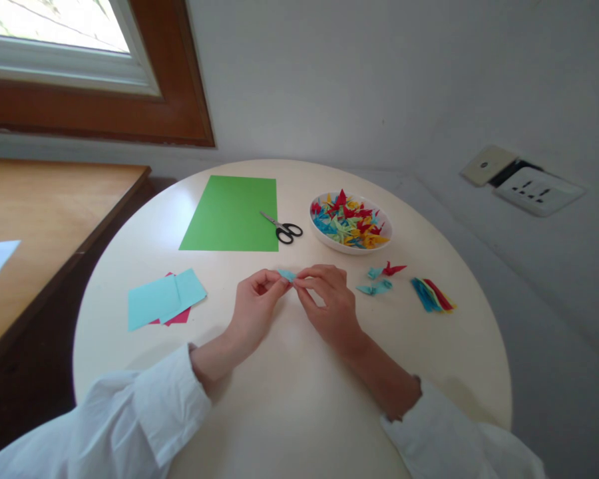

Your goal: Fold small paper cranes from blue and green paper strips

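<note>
Between my two hands, above the middle of the round table, is a small folded piece of light blue paper (286, 274). My left hand (260, 293) pinches it from the left, thumb against the fingers. From the right, the thumb and fingertips of my right hand (329, 293) close on its other end. The fingers cover much of the paper, so its exact shape is hard to make out. Just right of my right hand lie a few folded paper cranes, light blue (375, 287) and red (393, 269).
A white bowl (352, 249) full of colourful paper cranes stands at the back right. Black-handled scissors (285, 231) overlap a green sheet (232, 216). Light blue and red paper squares (154, 299) lie left; a bundle of folded coloured strips (432, 295) lies right. A wall borders the table (299, 412).
</note>
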A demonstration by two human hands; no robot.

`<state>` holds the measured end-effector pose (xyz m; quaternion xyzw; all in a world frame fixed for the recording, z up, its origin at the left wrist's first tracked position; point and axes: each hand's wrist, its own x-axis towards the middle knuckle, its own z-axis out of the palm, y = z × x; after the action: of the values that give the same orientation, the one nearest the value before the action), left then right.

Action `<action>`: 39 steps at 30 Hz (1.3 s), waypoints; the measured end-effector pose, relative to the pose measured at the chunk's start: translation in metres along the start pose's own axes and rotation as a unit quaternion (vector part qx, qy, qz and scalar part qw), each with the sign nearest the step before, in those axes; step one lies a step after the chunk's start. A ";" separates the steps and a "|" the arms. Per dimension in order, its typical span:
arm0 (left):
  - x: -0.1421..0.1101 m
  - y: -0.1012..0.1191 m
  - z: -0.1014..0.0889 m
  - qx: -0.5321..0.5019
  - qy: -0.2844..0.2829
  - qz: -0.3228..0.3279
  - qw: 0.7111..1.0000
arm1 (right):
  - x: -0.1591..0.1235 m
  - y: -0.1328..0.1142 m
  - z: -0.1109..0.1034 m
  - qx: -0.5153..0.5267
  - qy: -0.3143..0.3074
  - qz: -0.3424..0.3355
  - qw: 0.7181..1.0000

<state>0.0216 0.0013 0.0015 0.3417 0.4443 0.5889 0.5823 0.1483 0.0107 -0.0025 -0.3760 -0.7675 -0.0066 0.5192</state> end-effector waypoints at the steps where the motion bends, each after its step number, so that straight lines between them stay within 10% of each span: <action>1: 0.000 0.000 0.000 -0.001 -0.004 0.000 1.000 | 0.000 0.000 0.000 0.007 0.002 0.005 1.000; 6: 0.001 -0.001 -0.001 0.011 -0.030 0.019 0.999 | -0.002 0.003 0.001 0.155 0.000 0.179 0.971; 11: 0.001 0.000 -0.001 0.022 -0.029 0.029 0.999 | -0.002 0.005 0.004 0.363 0.006 0.423 0.830; 17: 0.001 0.002 0.001 0.045 -0.037 0.017 0.998 | 0.001 0.000 0.006 0.458 0.014 0.524 0.718; 32: 0.001 0.001 -0.002 0.069 -0.055 0.032 0.996 | 0.001 -0.001 0.003 0.536 -0.031 0.544 0.645; 39: 0.001 0.002 0.000 0.089 -0.035 0.035 0.995 | -0.002 -0.001 0.008 0.476 0.018 0.543 0.691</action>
<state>0.0210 0.0030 0.0030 0.4279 0.4617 0.5551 0.5436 0.1415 0.0126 -0.0073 -0.4299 -0.3203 0.6361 0.5549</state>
